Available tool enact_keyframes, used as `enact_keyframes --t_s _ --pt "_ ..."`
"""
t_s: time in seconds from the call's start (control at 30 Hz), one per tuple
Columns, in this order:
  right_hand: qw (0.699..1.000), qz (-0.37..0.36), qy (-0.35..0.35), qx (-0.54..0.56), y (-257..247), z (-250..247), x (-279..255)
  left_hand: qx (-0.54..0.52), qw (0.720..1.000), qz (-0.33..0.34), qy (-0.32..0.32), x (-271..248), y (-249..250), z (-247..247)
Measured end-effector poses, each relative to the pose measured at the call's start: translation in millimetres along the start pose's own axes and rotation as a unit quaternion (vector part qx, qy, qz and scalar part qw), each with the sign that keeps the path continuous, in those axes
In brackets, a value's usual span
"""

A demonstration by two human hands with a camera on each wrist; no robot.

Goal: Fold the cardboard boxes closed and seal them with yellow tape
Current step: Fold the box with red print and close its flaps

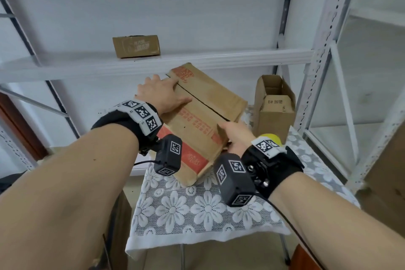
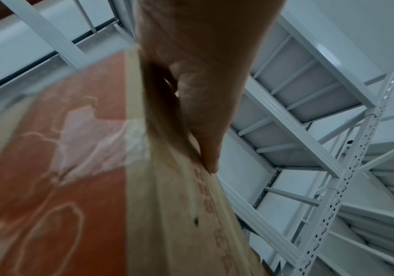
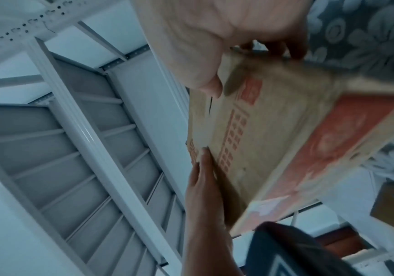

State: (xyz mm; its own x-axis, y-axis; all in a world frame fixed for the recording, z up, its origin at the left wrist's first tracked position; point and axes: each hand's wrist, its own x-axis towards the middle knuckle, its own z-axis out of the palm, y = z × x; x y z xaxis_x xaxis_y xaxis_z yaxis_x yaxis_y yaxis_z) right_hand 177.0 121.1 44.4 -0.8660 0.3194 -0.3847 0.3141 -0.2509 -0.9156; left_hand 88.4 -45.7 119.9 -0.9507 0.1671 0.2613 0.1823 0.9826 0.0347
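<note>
A big brown cardboard box [image 1: 203, 103] with red print is tilted, its low corner near the lace-covered table [image 1: 197, 215]. Its top flaps are folded down, with a dark seam between them. My left hand [image 1: 162, 94] lies flat on the far-left flap, fingers straight, pressing it; its thumb [image 2: 203, 130] runs along the cardboard [image 2: 73, 186]. My right hand [image 1: 234, 136] grips the box's near-right corner [image 3: 286, 130], thumb [image 3: 210, 84] on top and fingers curled underneath. A yellow tape roll [image 1: 270, 138] peeks out behind my right wrist.
A small open cardboard box [image 1: 276, 107] stands upright on the table at the right. Another brown box [image 1: 135, 46] sits on the white metal shelf [image 1: 153, 61] behind. A perforated rack upright [image 1: 317, 61] rises on the right. More cardboard [image 1: 385, 171] leans at the far right.
</note>
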Motion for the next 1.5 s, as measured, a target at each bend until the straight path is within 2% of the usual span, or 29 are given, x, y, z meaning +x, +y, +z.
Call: enact_keyframes --t_s 0.17,0.37,0.5,0.73,0.97,1.13,1.3,1.5 --pt "0.998 -0.045 -0.015 -0.032 -7.8 2.8 1.3 -0.012 1.000 -0.022 -0.004 -3.4 -7.8 -6.1" --pt "0.998 -0.058 0.012 -0.028 -5.3 0.3 2.6 -0.022 0.999 -0.046 -0.018 -7.4 -17.3 -7.2" --pt "0.994 -0.091 0.009 -0.064 3.3 11.8 11.3 -0.040 0.997 -0.029 -0.052 0.1 -27.5 -7.3" --pt "0.993 -0.116 0.006 -0.024 3.1 26.9 28.4 -0.099 0.991 -0.052 -0.076 16.7 -36.0 -0.3" --pt "0.990 -0.128 -0.046 0.037 13.2 39.8 43.2 -0.203 0.972 -0.110 -0.041 18.7 -55.4 7.1" --pt "0.983 -0.164 -0.063 0.054 -8.6 42.1 21.1 -0.235 0.962 -0.137 0.033 6.9 -51.4 -18.6" --pt "0.979 -0.196 -0.057 -0.008 -44.6 20.3 5.8 -0.255 0.954 -0.139 0.080 -10.6 -30.4 -49.4" --pt "0.969 -0.205 -0.044 -0.134 -54.7 -16.4 5.1 -0.256 0.954 -0.155 0.025 -30.9 -9.6 -27.1"
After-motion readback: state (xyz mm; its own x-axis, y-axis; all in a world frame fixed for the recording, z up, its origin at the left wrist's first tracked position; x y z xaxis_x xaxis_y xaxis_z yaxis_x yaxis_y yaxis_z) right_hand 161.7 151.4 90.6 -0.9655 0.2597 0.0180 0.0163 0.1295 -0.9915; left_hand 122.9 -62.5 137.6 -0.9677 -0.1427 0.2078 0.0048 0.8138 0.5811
